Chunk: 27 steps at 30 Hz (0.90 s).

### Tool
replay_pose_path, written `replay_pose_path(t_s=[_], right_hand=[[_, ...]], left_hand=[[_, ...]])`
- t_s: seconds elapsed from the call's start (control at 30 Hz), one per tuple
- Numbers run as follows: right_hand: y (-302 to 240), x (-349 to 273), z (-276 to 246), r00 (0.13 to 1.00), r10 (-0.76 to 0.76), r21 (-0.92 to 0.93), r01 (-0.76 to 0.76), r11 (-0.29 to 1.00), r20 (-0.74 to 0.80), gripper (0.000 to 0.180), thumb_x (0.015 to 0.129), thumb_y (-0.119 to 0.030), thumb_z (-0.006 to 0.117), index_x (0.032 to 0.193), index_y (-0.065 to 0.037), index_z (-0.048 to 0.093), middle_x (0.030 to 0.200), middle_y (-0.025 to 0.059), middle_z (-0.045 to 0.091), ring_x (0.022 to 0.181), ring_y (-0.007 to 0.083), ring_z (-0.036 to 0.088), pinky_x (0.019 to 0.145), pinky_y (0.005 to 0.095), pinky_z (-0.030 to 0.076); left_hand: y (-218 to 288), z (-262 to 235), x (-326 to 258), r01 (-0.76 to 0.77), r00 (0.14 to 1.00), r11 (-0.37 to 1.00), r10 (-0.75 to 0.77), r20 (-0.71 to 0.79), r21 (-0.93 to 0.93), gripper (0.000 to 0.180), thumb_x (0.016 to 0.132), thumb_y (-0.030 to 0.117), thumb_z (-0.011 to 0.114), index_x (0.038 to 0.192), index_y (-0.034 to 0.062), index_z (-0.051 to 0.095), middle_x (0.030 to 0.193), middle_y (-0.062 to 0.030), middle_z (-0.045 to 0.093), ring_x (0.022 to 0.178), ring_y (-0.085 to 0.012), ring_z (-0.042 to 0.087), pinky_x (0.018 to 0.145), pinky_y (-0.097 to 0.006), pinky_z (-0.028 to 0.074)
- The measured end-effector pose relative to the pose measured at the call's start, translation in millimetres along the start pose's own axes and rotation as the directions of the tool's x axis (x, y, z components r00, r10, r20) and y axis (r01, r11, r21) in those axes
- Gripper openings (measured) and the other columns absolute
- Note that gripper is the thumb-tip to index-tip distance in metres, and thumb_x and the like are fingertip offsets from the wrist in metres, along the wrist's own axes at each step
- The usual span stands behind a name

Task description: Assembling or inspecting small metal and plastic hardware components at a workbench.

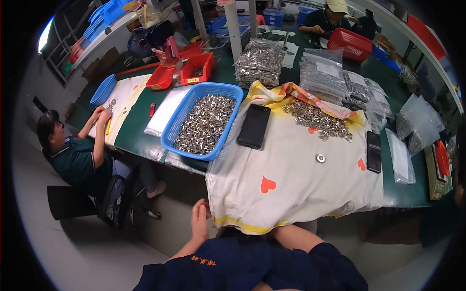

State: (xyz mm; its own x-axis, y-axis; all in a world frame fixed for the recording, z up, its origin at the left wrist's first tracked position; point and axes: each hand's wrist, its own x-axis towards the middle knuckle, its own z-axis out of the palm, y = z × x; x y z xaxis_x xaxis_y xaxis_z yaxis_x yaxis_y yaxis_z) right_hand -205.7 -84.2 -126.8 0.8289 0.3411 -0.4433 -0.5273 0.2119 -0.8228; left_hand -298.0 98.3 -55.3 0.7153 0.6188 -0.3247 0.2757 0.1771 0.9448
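My left hand (199, 219) is at the left front corner of a white cloth (291, 174) with red hearts and a yellow border. Its fingers look loosely apart, the tips close to the cloth edge; nothing shows in them. My right forearm (297, 237) runs under the cloth's front edge, which hides the right hand. On the cloth are a heap of small metal parts (323, 121), a small round metal piece (320, 158) and a black phone (254, 126). A second dark phone (374, 152) lies at its right edge.
Left of the cloth stands a blue basket (170, 138) full of small metal cylinders. Bags of metal parts (259, 60) and red bins (198, 68) are behind. One co-worker (73, 160) sits at the left, another (327, 22) across the green table (131, 128).
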Motion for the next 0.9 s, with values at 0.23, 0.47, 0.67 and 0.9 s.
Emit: replay_pose_path(t_s=[0.23,0.47,0.67,0.9], right_hand=[[-19.8,-0.9,43.1,0.944,0.079,-0.056,-0.064,0.996,0.319,0.041,0.09,-0.021,0.027,0.128,-0.006,0.025,0.13,0.0082,0.03,0.114,0.0183,0.033,0.094,0.0351,0.03],[-51.4,-2.1,53.9,0.809,0.123,-0.06,-0.108,0.992,0.575,0.041,0.091,-0.021,0.026,0.129,-0.007,0.022,0.132,0.0076,0.028,0.116,0.0173,0.03,0.096,0.0352,0.029],[-60.3,-22.1,76.0,0.691,0.135,-0.103,-0.088,0.991,0.71,0.042,0.091,-0.021,0.026,0.13,-0.007,0.02,0.133,0.0071,0.026,0.118,0.0164,0.028,0.097,0.0353,0.027],[-57.9,-23.4,57.6,0.571,0.175,-0.175,-0.056,0.983,0.802,0.043,0.092,-0.02,0.025,0.132,-0.007,0.017,0.134,0.0064,0.024,0.12,0.0154,0.025,0.099,0.0354,0.026]], left_hand=[[12.6,87.6,-11.3,-0.601,0.791,0.693,0.587,0.172,0.399,0.057,0.091,0.031,0.028,0.128,-0.0097,0.015,0.136,-0.0237,0.012,0.128,-0.0336,0.01,0.104,-0.035,0.009],[13.7,107.4,-12.6,-0.314,0.943,0.862,0.331,0.027,0.397,0.059,0.092,0.036,0.021,0.132,-0.0055,0.009,0.139,-0.0182,0.009,0.13,-0.0255,0.004,0.104,-0.03,0.004],[8.6,88.2,14.5,-0.256,0.911,0.774,0.393,-0.122,0.58,0.056,0.092,0.035,0.02,0.132,-0.0024,0.013,0.139,-0.019,0.011,0.13,-0.0275,0.005,0.105,-0.032,0.005],[21.7,77.4,35.2,-0.273,0.851,0.762,0.476,-0.221,0.588,0.055,0.089,0.04,0.025,0.132,0.006,0.02,0.137,-0.02,0.015,0.127,-0.0362,0.01,0.101,-0.048,0.011]])
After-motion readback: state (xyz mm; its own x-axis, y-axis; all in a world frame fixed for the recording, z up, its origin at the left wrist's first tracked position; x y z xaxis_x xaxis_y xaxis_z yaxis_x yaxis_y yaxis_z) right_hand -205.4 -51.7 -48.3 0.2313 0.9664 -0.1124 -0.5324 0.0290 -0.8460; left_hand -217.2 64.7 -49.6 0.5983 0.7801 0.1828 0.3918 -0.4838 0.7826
